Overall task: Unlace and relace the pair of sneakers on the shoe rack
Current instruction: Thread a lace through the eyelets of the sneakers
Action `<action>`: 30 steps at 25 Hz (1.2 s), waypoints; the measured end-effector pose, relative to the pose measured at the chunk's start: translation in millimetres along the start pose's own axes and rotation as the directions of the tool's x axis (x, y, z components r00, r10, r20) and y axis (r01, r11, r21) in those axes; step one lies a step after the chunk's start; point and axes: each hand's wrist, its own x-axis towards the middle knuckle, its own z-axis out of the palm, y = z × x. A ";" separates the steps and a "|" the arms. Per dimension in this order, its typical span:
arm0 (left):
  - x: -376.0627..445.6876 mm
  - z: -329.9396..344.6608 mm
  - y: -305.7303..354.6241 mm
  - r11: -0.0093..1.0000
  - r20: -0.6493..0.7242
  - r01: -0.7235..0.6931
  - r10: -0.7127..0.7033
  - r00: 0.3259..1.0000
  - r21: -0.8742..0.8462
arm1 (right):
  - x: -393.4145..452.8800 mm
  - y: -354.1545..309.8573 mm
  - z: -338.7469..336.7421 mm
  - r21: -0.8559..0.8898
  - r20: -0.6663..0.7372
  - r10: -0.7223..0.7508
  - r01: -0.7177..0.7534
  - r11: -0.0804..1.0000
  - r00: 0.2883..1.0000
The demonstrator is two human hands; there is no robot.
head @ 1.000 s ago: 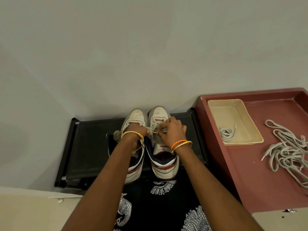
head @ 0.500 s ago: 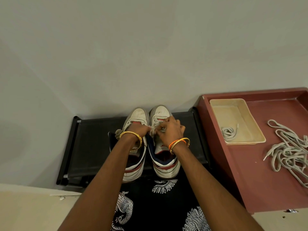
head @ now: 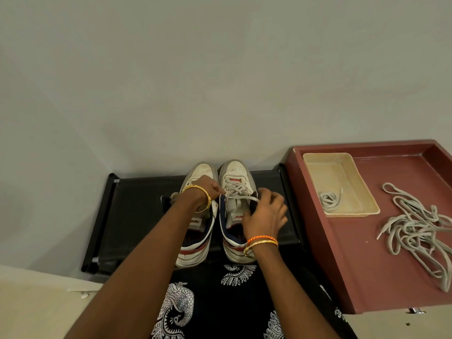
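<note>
Now the pair of sneakers sits side by side on the black shoe rack (head: 137, 216), toes toward the wall. The left hand (head: 208, 189) lies over the left sneaker (head: 200, 231), and its fingers pinch one end of the grey lace (head: 238, 193) at the near edge of the right sneaker (head: 234, 172). The right hand (head: 266, 214) sits at 3 o'clock of that shoe's tongue; its fingers (head: 261, 195) curl round the other end of the lace, which runs taut across the top eyelets between the two hands.

A second ago both hands were bunched close together over the laces near the toe; since then the right hand has drawn back toward the heel and outward, stretching the lace straight.

At 3 o'clock of the rack, a maroon tray (head: 367, 270) holds a cream tub (head: 352, 212) with a coiled lace and a loose heap of spare laces (head: 415, 231).
</note>
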 end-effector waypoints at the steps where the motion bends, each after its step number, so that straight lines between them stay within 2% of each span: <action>1: -1.0 0.0 -0.1 1.000 0.003 -0.020 0.020 1.000 -0.001 | -1.4 0.6 0.1 0.025 -0.031 0.036 -0.036 0.999 0.999; 4: -0.7 0.2 -3.2 0.998 -0.003 -0.056 0.055 0.998 -0.016 | -0.7 -3.2 1.0 0.092 -0.075 0.073 -0.066 0.994 0.995; 7: -1.3 -1.6 -4.1 0.998 0.017 -0.064 0.065 0.998 -0.030 | -0.9 -6.0 4.7 0.095 -0.065 -0.014 0.020 0.995 0.998; 10: -2.7 -2.3 -4.7 0.997 0.019 -0.061 0.062 0.998 -0.053 | 9.6 -2.0 3.1 -0.066 -0.006 -0.177 0.176 0.982 0.984; 12: -3.2 -0.8 -5.8 0.997 0.005 -0.052 0.053 0.999 -0.064 | 26.0 -3.5 -0.7 -0.217 0.111 -0.292 0.309 0.926 0.950; 14: -3.4 1.0 -5.9 0.996 0.010 -0.042 0.043 0.999 -0.077 | 40.8 -10.6 0.0 -0.318 0.233 -0.328 0.391 0.864 0.915; 17: -3.2 2.4 -8.4 0.991 0.015 -0.033 0.036 0.999 -0.128 | 51.4 -19.1 8.4 -0.389 0.317 -0.319 0.429 0.815 0.893; 19: -3.7 2.5 -10.0 0.990 0.000 -0.035 0.036 0.999 -0.133 | 51.8 -21.1 15.9 -0.379 0.337 -0.321 0.440 0.814 0.885; 23: -3.6 5.3 -13.2 0.980 -0.025 -0.019 0.015 1.000 -0.197 | 51.2 -22.7 15.8 -0.252 0.290 -0.245 0.321 0.913 0.925; 28: -8.6 4.9 -10.9 0.981 -0.029 0.015 -0.021 0.999 -0.195 | 48.0 -13.8 14.9 -0.138 0.370 -0.276 0.346 0.928 0.887; 30: -8.7 3.1 -9.1 0.976 0.040 0.069 -0.062 0.997 -0.205 | 48.4 -11.1 20.3 -0.107 0.382 -0.267 0.330 0.938 0.884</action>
